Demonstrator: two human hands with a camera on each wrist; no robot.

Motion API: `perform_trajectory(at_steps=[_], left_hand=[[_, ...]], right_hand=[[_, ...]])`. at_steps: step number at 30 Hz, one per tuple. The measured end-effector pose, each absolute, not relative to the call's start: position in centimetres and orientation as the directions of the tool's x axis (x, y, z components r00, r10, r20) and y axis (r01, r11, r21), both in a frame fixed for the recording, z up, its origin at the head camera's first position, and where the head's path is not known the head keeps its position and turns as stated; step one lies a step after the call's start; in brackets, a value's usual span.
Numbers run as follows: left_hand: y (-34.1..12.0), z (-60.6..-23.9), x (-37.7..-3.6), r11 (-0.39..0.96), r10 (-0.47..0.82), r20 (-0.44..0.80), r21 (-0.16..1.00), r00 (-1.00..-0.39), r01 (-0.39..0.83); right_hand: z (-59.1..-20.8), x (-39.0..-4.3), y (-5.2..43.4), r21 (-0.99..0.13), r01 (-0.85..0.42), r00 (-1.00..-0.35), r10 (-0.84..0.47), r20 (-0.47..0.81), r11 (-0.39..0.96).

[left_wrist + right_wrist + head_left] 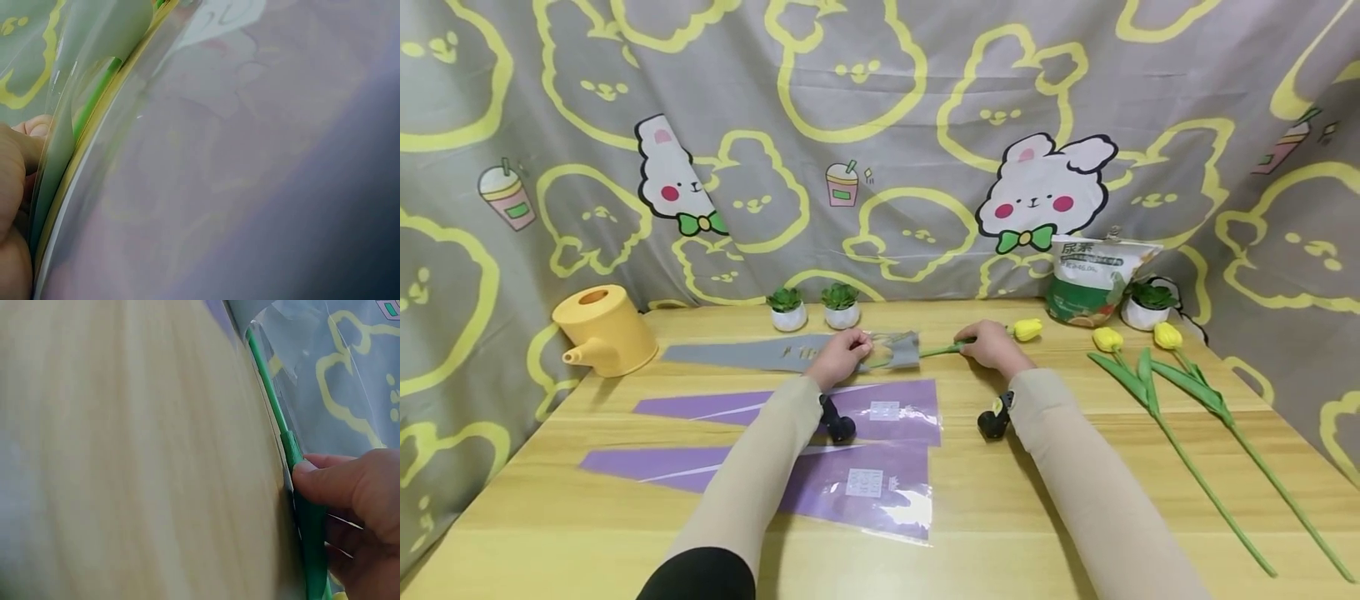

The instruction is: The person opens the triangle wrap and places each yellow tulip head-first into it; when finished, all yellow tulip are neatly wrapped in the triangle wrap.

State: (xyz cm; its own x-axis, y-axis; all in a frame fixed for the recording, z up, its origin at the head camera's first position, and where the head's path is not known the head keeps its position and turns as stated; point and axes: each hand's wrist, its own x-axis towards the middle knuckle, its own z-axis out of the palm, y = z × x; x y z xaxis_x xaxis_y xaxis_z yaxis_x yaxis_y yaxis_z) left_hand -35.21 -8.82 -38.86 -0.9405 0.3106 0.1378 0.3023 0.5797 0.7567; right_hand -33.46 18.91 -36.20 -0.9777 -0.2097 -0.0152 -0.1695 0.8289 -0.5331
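From the head view, a pale wooden table (1000, 517) fills the near ground, closed in at the far side and both flanks by a grey curtain (880, 108) printed with yellow bear outlines and white rabbits. On the far left stands a yellow watering can (604, 330); three small potted succulents (787, 309) and a fertiliser bag (1093, 279) line the far edge. Two purple flower sleeves (850, 487) lie near the person, two loose yellow tulips (1157, 392) on the right. In the middle — toward the far edge — the left hand (841, 353) pinches the mouth of a grey flower sleeve (760, 353), while the right hand (992, 345) curls its fingers round the stem of a yellow tulip (1027, 330) whose stem end lies inside that sleeve.

The left wrist view shows fingertips (34, 128) pressed against clear film, the green stem behind it.

The right wrist view shows the thumb (325, 481) clamped on the stem over blurred wood.
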Motion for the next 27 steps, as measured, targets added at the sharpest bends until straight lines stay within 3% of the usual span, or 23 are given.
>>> perform_trajectory(at_steps=[9,17,27], left_hand=[[-8.1,-38.8,-35.4,0.663,0.328,0.184,0.653,-0.927,0.365],[-7.4,-38.0,-35.1,0.805,0.267,0.145,0.51,-0.953,0.303],[-6.9,-37.8,-34.8,0.801,0.202,0.126,0.549,-0.971,0.238]], right_hand=[[-36.4,-32.9,19.2,-0.594,-0.171,-0.982,-0.181,0.043,0.786],[-36.8,-32.4,19.0,-0.68,-0.125,-0.992,-0.103,0.074,0.722],[-36.7,-32.1,18.3,-0.718,-0.072,-0.997,-0.045,0.057,0.692]])
